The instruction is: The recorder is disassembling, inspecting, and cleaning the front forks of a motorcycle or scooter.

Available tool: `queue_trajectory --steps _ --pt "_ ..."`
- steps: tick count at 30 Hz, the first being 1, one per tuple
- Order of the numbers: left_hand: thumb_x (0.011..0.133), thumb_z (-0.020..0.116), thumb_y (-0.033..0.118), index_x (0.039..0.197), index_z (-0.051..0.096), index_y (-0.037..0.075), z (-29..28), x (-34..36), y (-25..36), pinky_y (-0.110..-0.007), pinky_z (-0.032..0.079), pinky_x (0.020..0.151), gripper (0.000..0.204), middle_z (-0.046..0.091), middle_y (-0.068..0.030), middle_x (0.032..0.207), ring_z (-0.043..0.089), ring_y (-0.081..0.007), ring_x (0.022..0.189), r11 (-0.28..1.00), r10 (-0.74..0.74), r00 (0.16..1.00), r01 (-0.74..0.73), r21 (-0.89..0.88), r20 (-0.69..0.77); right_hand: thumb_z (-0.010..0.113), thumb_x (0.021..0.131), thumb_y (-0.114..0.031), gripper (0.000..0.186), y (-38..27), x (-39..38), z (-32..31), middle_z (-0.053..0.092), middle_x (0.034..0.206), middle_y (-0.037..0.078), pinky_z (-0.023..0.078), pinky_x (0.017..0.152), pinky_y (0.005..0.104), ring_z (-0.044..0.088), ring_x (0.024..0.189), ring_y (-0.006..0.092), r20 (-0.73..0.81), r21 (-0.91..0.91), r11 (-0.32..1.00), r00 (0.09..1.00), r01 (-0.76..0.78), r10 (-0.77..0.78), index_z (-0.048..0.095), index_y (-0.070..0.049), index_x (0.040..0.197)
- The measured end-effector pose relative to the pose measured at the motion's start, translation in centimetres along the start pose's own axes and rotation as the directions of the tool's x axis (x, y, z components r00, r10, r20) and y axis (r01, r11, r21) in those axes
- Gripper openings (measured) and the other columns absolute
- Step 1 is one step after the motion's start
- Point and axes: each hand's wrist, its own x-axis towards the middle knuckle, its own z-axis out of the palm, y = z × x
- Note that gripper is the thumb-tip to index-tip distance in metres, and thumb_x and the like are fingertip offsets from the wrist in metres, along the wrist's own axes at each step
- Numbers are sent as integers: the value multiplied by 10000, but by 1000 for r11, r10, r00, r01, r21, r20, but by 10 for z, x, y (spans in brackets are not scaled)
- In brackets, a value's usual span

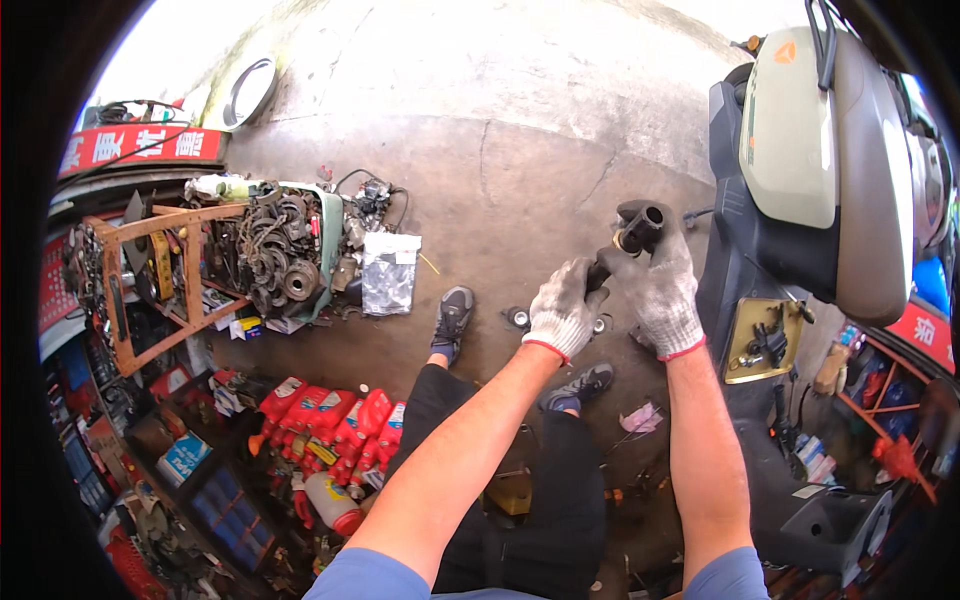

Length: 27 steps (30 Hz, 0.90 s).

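Observation:
Both hands wear grey knit gloves with red cuffs and hold a dark tubular metal part (645, 226) in front of me, its hollow round end facing up. My right hand (662, 290) is wrapped round its upper section, fingers curled. My left hand (568, 308) grips its lower section, closed, just left of and below the right. Small silver round parts (517, 317) lie on the floor behind my left hand, partly hidden. To the right, a gold tray (745, 368) holds dark metal parts (768, 340).
A grey-green scooter (790, 130) stands close on the right. At left are a wooden frame (195, 265), piled metal parts (275, 250), a plastic bag (390, 275) and a red signboard (140, 147). Red bottles (330, 420) crowd the floor at lower left. My feet (455, 320) are below my hands.

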Motion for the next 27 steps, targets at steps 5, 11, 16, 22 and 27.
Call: queue_trajectory --steps 5,11,16,22,27 --pt "855 677 237 1152 578 71 4 1 -2 -486 490 869 354 638 -187 1093 614 -397 1037 1000 10 1000 -10 -16 1 653 797 62 547 -11 3 -6 632 1155 91 491 965 332 591 1066 171 -10 119 993 1000 -22 23 546 -39 1324" --pt "851 677 234 1164 587 66 1 2 0 -487 489 859 366 640 -198 1081 614 -403 1031 999 27 1000 -27 -19 -5 664 815 34 554 -14 6 -1 629 1111 80 495 934 298 592 997 134 -8 -211 977 999 -37 36 529 -33 1348" --pt "848 678 230 1167 588 68 -3 2 1 -490 489 863 369 640 -197 1081 614 -403 1030 998 43 999 -43 -36 -7 718 809 -52 569 -17 5 -8 634 1147 96 497 926 328 607 1059 185 50 126 982 989 -141 136 525 -24 1344" --pt "846 680 231 1171 588 70 -1 4 2 -481 480 891 375 639 -193 1092 604 -398 1055 999 25 999 -25 -22 23 683 814 3 486 -7 -1 -5 643 1169 100 498 967 352 618 1087 195 -51 133 991 999 -12 19 559 -46 1281" --pt "849 676 242 1169 590 74 -1 6 0 -485 481 884 372 638 -192 1094 609 -397 1048 1000 4 1000 -4 -14 4 635 840 59 578 -11 8 -3 629 1179 103 471 1021 333 599 1119 189 -40 -329 939 995 -99 91 470 -30 1387"
